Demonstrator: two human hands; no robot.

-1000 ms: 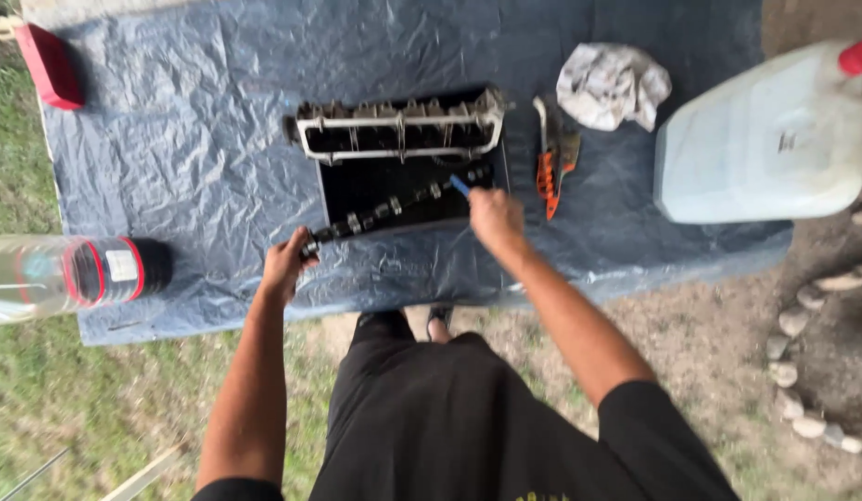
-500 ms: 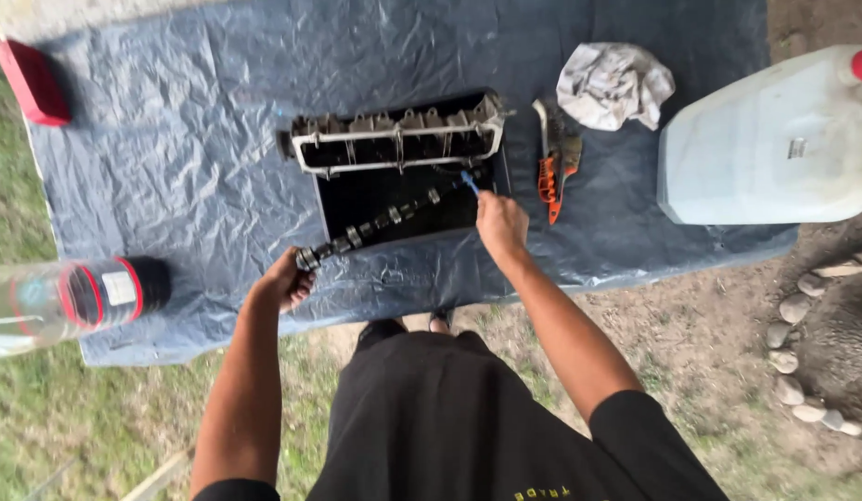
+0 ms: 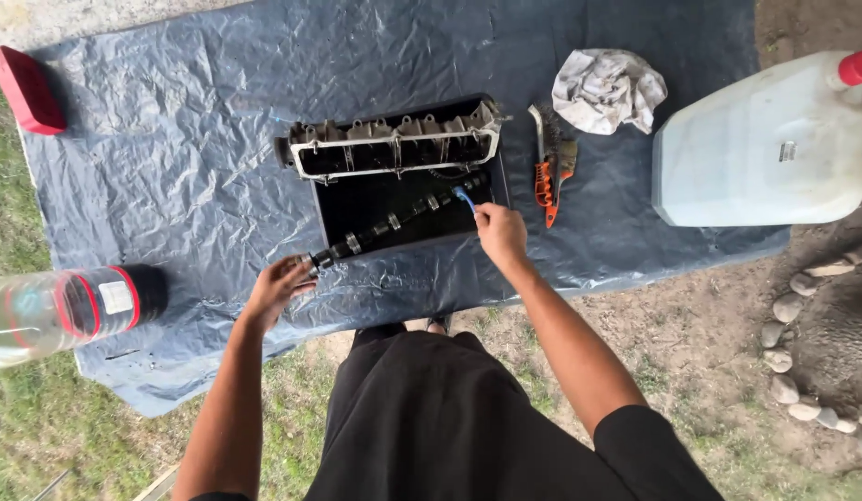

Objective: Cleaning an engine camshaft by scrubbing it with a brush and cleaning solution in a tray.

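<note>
While left hand (image 3: 280, 286) grips camshaft (image 3: 394, 223) end, right hand (image 3: 501, 232) pinches blue brush (image 3: 464, 198)

Person seen from above, dressed in black.
Black short sleeves and black trousers are worn; both forearms, the left hand (image 3: 278, 286) and right hand (image 3: 501, 232) are left bare.

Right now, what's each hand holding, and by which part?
Left hand grips the near end of the long metal shaft. Right hand holds a small blue brush by its handle.
</note>
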